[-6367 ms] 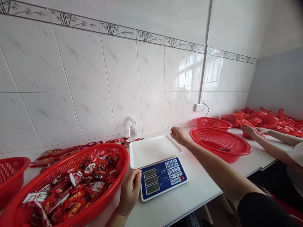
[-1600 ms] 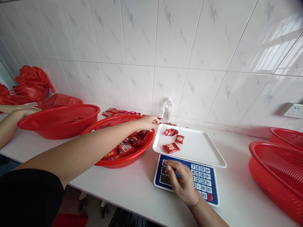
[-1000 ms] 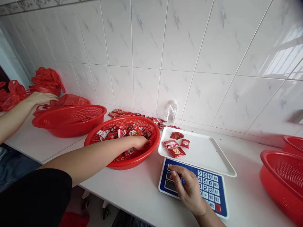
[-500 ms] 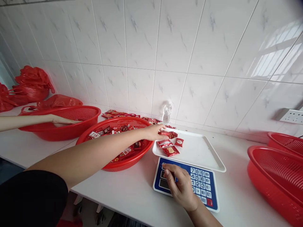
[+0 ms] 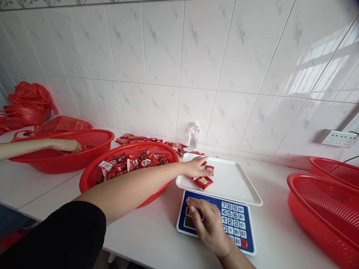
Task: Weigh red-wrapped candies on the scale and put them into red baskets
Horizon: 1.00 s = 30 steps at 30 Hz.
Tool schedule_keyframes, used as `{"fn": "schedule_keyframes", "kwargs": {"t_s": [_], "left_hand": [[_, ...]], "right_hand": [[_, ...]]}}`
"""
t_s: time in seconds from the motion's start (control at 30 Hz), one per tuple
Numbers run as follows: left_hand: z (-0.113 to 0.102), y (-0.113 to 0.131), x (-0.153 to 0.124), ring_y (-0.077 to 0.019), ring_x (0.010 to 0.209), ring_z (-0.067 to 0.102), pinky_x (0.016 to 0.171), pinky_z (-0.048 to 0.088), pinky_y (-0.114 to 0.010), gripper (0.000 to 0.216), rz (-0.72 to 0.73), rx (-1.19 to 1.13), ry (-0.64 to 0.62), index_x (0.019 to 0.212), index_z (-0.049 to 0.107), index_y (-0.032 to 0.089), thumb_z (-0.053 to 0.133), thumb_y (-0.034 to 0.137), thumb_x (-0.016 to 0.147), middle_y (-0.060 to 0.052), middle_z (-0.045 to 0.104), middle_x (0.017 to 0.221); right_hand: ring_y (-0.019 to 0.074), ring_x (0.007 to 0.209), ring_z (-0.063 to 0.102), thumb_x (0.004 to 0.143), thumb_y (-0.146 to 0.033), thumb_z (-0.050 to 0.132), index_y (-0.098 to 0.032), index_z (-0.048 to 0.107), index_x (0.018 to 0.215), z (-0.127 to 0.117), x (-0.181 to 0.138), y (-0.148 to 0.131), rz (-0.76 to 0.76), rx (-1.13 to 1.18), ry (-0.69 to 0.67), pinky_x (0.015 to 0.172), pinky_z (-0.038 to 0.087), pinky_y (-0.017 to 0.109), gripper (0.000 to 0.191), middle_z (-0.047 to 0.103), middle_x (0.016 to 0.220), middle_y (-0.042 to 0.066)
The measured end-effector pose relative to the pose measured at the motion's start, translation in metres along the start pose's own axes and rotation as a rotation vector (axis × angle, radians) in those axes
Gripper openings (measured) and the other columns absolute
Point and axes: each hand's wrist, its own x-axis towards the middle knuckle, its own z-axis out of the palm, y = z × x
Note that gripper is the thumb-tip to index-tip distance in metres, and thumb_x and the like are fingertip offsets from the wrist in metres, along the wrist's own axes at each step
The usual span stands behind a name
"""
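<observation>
My left hand [image 5: 195, 167] reaches across onto the white tray [image 5: 238, 186] of a blue electronic scale [image 5: 237, 228]. Its fingers are closed on a red candy packet, and it sits among a few red packets [image 5: 204, 182] lying on the tray's left part. My right hand [image 5: 209, 224] rests on the scale's front panel over the displays, fingers lying loosely and holding nothing. To the left of the scale stands a red mesh basket [image 5: 92, 175] with several red and white candy packets [image 5: 131, 163].
Another person's hand [image 5: 66, 145] reaches into a second red basket [image 5: 42, 164] at far left, with red plastic bags [image 5: 28, 104] behind it. Two red baskets [image 5: 322, 209] stand at right. A water bottle [image 5: 193, 137] and loose packets [image 5: 140, 140] lie by the tiled wall, near a socket [image 5: 336, 138].
My left hand went from the candy basket to the tray with a packet and has now come down among the packets there. My right hand stayed on the scale panel.
</observation>
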Motion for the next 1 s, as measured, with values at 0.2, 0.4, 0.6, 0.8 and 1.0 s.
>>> {"fn": "schedule_keyframes", "kwargs": {"t_s": [0.2,0.4,0.6,0.8,1.0], "left_hand": [[-0.001,-0.004,0.005,-0.0346,0.142,0.003,0.112,0.014,-0.052,0.103,-0.049,0.051,0.01,0.148,0.018,0.026,0.044,0.084,0.067,-0.01,0.008,0.157],[0.021,0.008,0.009,-0.0396,0.138,0.016,0.107,0.02,-0.057,0.088,-0.052,0.257,0.012,0.139,0.036,0.034,0.043,0.084,0.067,-0.01,0.018,0.153],[0.029,0.026,0.019,-0.0386,0.12,0.042,0.094,0.036,-0.051,0.073,-0.104,0.412,0.097,0.13,0.049,0.03,0.032,0.077,0.077,-0.015,0.044,0.134],[0.034,0.035,0.027,-0.0325,0.112,0.047,0.084,0.044,-0.043,0.05,-0.172,0.411,0.183,0.12,0.056,0.03,0.039,0.06,0.083,-0.012,0.049,0.124],[0.041,0.037,0.031,-0.0325,0.105,0.051,0.079,0.046,-0.042,0.049,-0.152,0.47,0.198,0.119,0.059,0.025,0.035,0.055,0.087,-0.015,0.051,0.119]], "right_hand": [[0.0127,0.064,0.063,0.091,-0.014,0.045,-0.02,0.059,0.103,-0.001,0.0,-0.002,0.0,0.002,-0.023,0.06,0.048,0.024,0.019,0.067,0.075,0.002],[0.0128,0.065,0.062,0.091,-0.014,0.045,-0.021,0.058,0.105,0.0,0.001,-0.001,0.008,0.014,-0.033,0.06,0.047,0.025,0.02,0.066,0.076,0.002],[0.013,0.066,0.062,0.091,-0.013,0.044,-0.02,0.058,0.105,-0.001,0.0,-0.001,0.008,0.005,-0.041,0.061,0.048,0.025,0.021,0.067,0.077,0.002],[0.0124,0.064,0.062,0.092,-0.014,0.044,-0.02,0.058,0.104,0.0,0.0,0.0,0.001,-0.003,-0.031,0.06,0.048,0.025,0.02,0.067,0.076,0.002],[0.0138,0.066,0.062,0.092,-0.014,0.044,-0.02,0.058,0.104,-0.001,0.002,-0.001,-0.004,-0.004,-0.039,0.061,0.048,0.026,0.02,0.067,0.078,0.003]]}}
